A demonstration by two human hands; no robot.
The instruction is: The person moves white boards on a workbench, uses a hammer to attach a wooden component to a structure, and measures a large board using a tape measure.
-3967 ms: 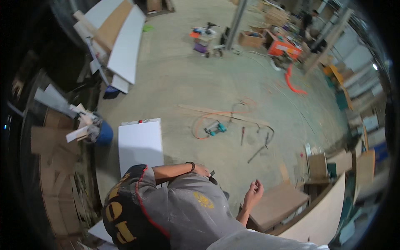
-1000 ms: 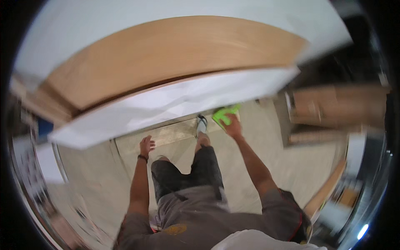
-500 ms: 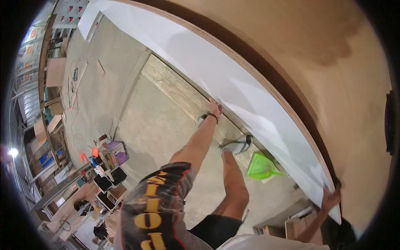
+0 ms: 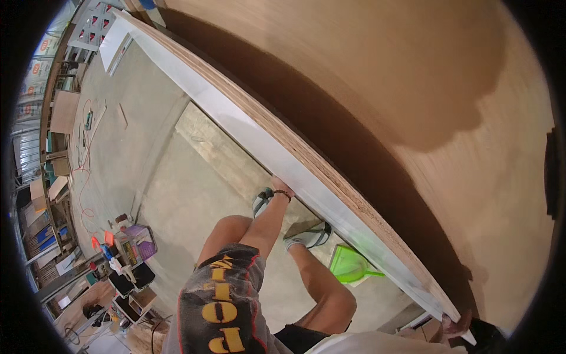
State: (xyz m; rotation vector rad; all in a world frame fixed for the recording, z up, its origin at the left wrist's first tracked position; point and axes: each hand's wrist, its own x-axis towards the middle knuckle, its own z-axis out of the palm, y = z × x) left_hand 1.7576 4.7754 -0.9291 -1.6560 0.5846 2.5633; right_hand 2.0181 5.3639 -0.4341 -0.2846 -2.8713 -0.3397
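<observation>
The panel [image 4: 236,125] is long and flat, with a smooth, slightly glossy white face and faint grey reflections along it. It runs slantwise from the upper left to the lower right, standing tilted in front of a brown sheet [image 4: 365,53]. Its upper edge is raw wood, rough and visibly layered in tan and darker bands; the fisheye view bows it. The sheet behind is broad, with fine grain and a dull surface, and wears a dark shadow along the panel and a rounder one higher up.

The left hand [image 4: 282,185], with a dark beaded band [image 4: 284,194] at the wrist, is at the panel's lower edge near the middle. Its fingertips are hidden, so how far it is closed cannot be told. The right hand [image 4: 457,326] is curled around the panel's lower-right end, gripping it; the far fingers are dim.

Below the panel lies a flat, pale board [image 4: 215,154] with a worn, blotchy surface, on smooth grey-beige concrete [image 4: 118,153]. Two feet in strapped sandals [image 4: 315,235] stand close to the panel. Just beside the nearer foot is a bright green plastic dustpan [image 4: 348,264], shallow and squarish, its handle pointing towards the panel.
</observation>
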